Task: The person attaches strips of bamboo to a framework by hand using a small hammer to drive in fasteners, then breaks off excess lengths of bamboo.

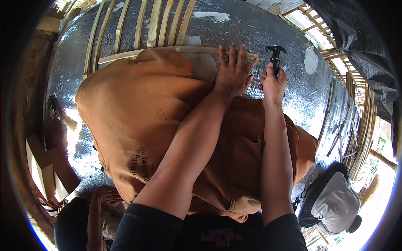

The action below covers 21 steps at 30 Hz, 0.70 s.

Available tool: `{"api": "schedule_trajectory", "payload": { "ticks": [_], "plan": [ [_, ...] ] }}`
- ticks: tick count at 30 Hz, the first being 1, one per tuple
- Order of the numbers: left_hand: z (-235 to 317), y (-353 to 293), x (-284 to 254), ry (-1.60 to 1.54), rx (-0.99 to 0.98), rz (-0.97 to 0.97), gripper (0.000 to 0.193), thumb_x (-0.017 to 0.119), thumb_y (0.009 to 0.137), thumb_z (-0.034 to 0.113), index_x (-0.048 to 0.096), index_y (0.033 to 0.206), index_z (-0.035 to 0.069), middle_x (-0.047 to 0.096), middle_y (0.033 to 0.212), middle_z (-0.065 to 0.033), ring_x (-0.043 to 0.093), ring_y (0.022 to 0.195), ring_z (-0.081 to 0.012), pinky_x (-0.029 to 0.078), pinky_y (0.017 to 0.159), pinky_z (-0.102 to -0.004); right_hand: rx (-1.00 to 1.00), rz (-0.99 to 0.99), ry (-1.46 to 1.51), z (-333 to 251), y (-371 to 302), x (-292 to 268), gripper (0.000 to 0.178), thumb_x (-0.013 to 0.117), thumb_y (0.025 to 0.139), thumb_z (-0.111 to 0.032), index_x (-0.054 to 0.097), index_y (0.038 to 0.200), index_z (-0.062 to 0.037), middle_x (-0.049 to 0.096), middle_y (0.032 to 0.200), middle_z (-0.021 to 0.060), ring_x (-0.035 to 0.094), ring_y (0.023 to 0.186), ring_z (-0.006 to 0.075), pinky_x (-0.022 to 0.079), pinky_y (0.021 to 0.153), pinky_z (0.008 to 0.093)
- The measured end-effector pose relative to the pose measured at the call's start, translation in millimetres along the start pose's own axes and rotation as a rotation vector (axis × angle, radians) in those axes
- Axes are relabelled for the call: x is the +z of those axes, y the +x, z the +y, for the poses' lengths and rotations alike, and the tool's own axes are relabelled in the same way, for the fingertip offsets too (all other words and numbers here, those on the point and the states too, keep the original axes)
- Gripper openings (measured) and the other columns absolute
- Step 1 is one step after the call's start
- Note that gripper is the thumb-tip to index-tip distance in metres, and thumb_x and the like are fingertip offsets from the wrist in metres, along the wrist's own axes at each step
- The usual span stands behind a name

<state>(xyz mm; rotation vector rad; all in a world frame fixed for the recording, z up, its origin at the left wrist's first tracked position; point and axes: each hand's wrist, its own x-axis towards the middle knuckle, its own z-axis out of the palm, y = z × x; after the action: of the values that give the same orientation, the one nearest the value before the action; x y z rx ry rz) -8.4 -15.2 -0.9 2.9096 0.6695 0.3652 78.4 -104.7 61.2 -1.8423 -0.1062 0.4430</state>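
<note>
My left hand [232,71] lies with its fingers spread over the right part of a long thin wooden slat [159,49]. This slat runs crosswise at the lower ends of several upright slats [141,23] on a silver foil sheet [247,31]. To the right, my right hand [274,85] is closed round the handle of a black claw hammer [275,56]. The hammer's head is raised just past the slat's right end, apart from it. Brown trousers [138,100] on my bent legs hide part of the crosswise slat. Whether a nail is under my left hand, I cannot tell.
At the lower left, another person's arm [95,217] reaches in near my leg. An open cardboard box [39,167] stands farther left. A grey and black bag [335,201] rests at lower right. Loose strips [345,129] lie along the right edge, below a black plastic sheet [368,50].
</note>
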Motion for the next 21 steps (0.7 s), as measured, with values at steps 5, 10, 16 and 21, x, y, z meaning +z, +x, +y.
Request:
{"api": "schedule_trajectory", "payload": {
  "ticks": [5,10,16,21],
  "plan": [
    [-1.7,0.6,-3.0,-0.056,0.017,0.028,0.069,0.061,0.093,0.049,0.037,0.156,0.037,0.012,0.169,-0.0219,0.023,0.151,-0.0493,0.012,0.114,-0.0792,0.007,0.016,0.034,-1.1,2.2,-1.3,0.02,0.061,0.103,-0.023,0.057,0.1,-0.0036,0.055,0.067,0.0003,0.052,0.05,0.0089,0.038,0.04,0.0271],
    [-3.2,0.9,-1.8,-0.019,0.016,0.025,0.068,0.06,0.094,0.052,0.036,0.157,0.038,0.009,0.169,-0.0223,0.021,0.152,-0.0477,0.011,0.114,-0.0789,0.032,0.018,0.086,-6.3,0.8,-1.0,0.019,0.062,0.103,-0.022,0.057,0.1,-0.0034,0.056,0.069,0.0004,0.052,0.052,0.0089,0.038,0.043,0.0266],
    [-2.5,0.9,-1.2,-0.032,-0.014,0.002,0.068,0.056,0.095,0.054,0.037,0.157,0.034,0.012,0.168,-0.0225,0.02,0.154,-0.0434,0.008,0.116,-0.0771,0.02,0.046,0.057,-6.7,3.6,-0.3,0.019,0.062,0.103,-0.021,0.058,0.101,-0.0026,0.058,0.07,0.0019,0.053,0.054,0.0101,0.04,0.046,0.0281],
    [-3.2,-0.5,-0.7,-0.012,-0.024,-0.014,0.073,0.054,0.096,0.057,0.036,0.158,0.024,0.019,0.167,-0.0218,0.019,0.155,-0.0403,0.006,0.118,-0.0745,0.027,0.046,0.059,-5.9,3.0,0.3,0.02,0.063,0.102,-0.021,0.058,0.102,-0.0016,0.058,0.072,0.0024,0.054,0.055,0.0111,0.041,0.047,0.0289]
  ]
}}
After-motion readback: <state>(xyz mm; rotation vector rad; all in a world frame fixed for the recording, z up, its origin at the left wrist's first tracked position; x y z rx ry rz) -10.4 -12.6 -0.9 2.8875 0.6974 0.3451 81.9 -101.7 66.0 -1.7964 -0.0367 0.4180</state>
